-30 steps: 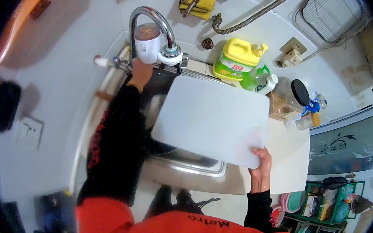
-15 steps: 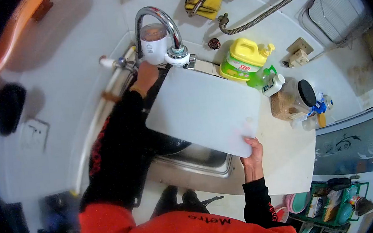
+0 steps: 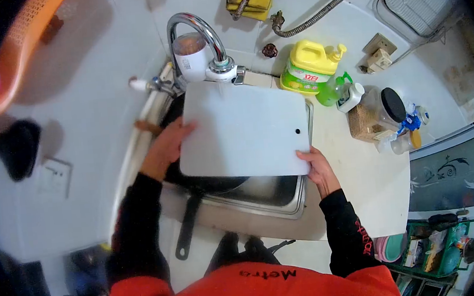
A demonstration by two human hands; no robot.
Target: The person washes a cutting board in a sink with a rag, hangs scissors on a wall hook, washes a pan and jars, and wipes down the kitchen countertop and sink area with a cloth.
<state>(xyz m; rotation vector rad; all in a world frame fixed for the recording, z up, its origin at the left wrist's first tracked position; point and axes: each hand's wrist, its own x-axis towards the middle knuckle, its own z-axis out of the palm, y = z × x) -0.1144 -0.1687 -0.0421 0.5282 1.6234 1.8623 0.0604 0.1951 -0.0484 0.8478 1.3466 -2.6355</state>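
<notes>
A white cutting board (image 3: 241,133) with a small dark hole near its right edge is held over the sink (image 3: 287,203). My left hand (image 3: 170,142) grips its left edge, and my right hand (image 3: 318,166) has hold of its lower right corner, thumb on top. Just beyond the board's far edge stands the chrome faucet (image 3: 203,24) with a white filter (image 3: 191,62); a faint streak that looks like running water shows below the spout. Under the board a dark pan is partly hidden, its black handle (image 3: 188,225) sticking out toward me.
A yellow detergent jug (image 3: 311,62), a green bottle (image 3: 333,91), a white bottle (image 3: 351,98) and a black-lidded jar (image 3: 378,116) line the back of the counter (image 3: 364,187). Yellow sponges (image 3: 252,0) hang on the wall. An orange basket (image 3: 20,48) is at upper left.
My left hand has come back from beside the faucet to the board's left edge. The board has shifted toward the left, its hole now visible, and the pan handle has come into view.
</notes>
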